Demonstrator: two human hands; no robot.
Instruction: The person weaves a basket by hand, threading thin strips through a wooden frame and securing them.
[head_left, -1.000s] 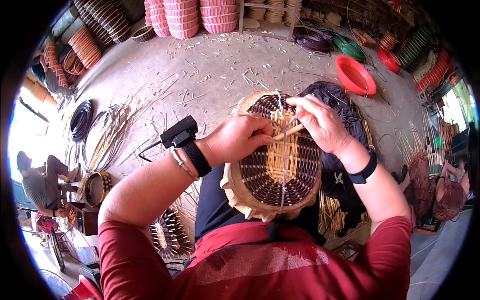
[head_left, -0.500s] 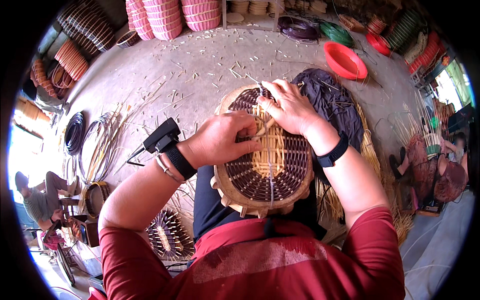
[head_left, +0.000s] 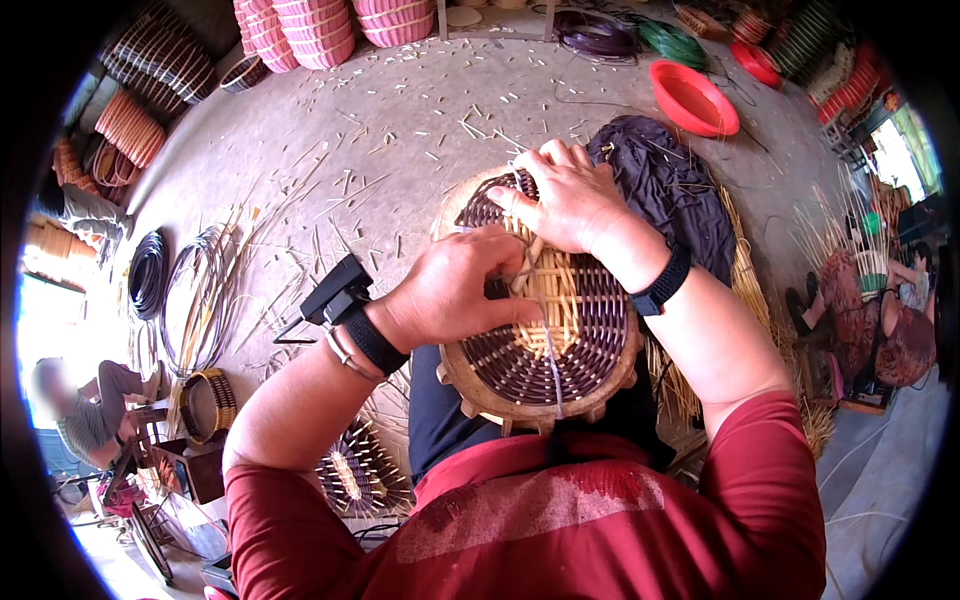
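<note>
On my lap lies an oval woven basket base [head_left: 590, 340], dark brown with a pale yellow lattice centre, set on a thick tan form [head_left: 478, 404] with stubby knobs around its edge. A thin grey cord [head_left: 553, 375] runs lengthwise over the weave. My left hand [head_left: 470, 285] is closed at the base's left middle, finger and thumb curled round the cord; the exact pinch is partly hidden. Across the far right part lies my right hand [head_left: 570, 200], thumb on the weave near the cord and fingers over the far rim, gripping the base. Both wrists wear black bands.
Beside my left leg lies another spiky woven base [head_left: 360, 475]. Dark cloth [head_left: 675, 200] and straw [head_left: 745, 300] lie at my right. Coils [head_left: 195, 290], a red basin [head_left: 695, 98], and pink baskets [head_left: 312, 32] stand farther off. People sit at both sides.
The whole view has shifted slightly, with the base now a little farther right. My left hand has moved slightly nearer to me; my right hand stays on the far rim.
</note>
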